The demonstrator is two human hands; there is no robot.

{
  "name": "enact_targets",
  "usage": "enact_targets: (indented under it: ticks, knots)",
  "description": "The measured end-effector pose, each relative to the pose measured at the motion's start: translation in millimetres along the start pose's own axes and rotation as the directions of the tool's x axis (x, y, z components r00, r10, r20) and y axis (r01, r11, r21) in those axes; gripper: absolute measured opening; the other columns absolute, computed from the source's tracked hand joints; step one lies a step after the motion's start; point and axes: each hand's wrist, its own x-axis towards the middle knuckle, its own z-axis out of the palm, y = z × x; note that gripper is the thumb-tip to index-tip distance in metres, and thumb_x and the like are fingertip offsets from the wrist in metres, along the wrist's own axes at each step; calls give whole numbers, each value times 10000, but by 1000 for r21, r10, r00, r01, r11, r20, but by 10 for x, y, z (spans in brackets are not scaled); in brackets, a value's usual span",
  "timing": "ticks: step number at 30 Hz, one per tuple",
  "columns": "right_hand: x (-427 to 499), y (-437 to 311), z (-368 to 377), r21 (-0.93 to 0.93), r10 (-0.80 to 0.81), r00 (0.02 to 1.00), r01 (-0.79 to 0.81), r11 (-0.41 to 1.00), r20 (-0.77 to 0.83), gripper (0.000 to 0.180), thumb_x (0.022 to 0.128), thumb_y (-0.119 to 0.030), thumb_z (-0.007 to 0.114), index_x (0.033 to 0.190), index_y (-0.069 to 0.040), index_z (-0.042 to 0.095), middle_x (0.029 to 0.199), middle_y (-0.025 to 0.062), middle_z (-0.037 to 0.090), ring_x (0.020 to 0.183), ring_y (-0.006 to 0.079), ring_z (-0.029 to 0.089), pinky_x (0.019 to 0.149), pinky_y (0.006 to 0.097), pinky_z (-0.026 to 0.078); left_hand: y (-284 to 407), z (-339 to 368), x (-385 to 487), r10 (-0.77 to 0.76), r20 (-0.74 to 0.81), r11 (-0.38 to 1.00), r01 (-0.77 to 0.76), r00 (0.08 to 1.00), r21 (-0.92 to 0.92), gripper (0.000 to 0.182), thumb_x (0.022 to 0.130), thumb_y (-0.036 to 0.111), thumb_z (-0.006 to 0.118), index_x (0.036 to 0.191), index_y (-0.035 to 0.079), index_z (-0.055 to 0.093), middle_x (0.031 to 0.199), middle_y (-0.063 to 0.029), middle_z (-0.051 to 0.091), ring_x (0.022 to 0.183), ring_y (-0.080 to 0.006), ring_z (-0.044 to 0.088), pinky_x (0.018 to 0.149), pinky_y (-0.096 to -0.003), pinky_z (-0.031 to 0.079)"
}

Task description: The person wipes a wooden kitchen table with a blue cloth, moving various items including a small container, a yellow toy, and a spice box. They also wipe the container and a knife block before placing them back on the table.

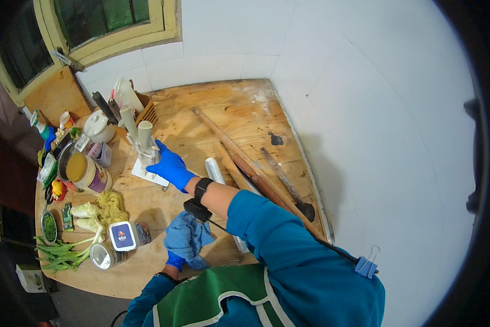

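Note:
My right hand (pixel 170 165), in a blue glove, reaches across the wooden table and closes around the side of a clear holder (pixel 147 154) in which kitchen tools with pale handles (pixel 145 130) stand upright. A white base or plate (pixel 149 173) lies under the holder. Near the table's front edge my left hand (pixel 175 260), also gloved in blue, is at a crumpled blue cloth (pixel 185 235) and grips it; its fingers are mostly hidden by the cloth. A roll of clear film (pixel 214 169) lies right of my right hand.
Wooden rolling pins (pixel 265 184) and a dark-ended tool (pixel 285 182) lie at the right, near the wall. Leftward stand a yellow-lidded jar (pixel 87 173), a white lidded pot (pixel 99 126), a plastic tub (pixel 123 236) and a can (pixel 102 256), with green onions (pixel 65 253) beside them.

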Motion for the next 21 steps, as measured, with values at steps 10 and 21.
enact_targets:
  ticks: [10, 21]
  knots:
    - [-935, 468, -1139, 316, 210, 966, -249, 915, 152, 337, 863, -215, 628, 1163, -69, 580, 891, 58, 652, 694, 123, 608, 612, 255, 513, 346, -31, 89, -534, 349, 45, 438, 770, -898, 172, 919, 166, 529, 999, 16, 557, 558, -69, 468, 502, -231, 522, 612, -397, 533]
    - [-2221, 207, -1231, 295, 336, 848, -472, 831, 410, 262, 945, -214, 514, 1088, -26, 626, 930, 110, 669, 761, 164, 644, 659, 271, 529, 38, -133, 264, -279, 576, -277, 510, 768, -814, 309, 968, 360, 439, 1150, 129, 535, 900, -69, 557, 870, -208, 551, 822, -416, 473]
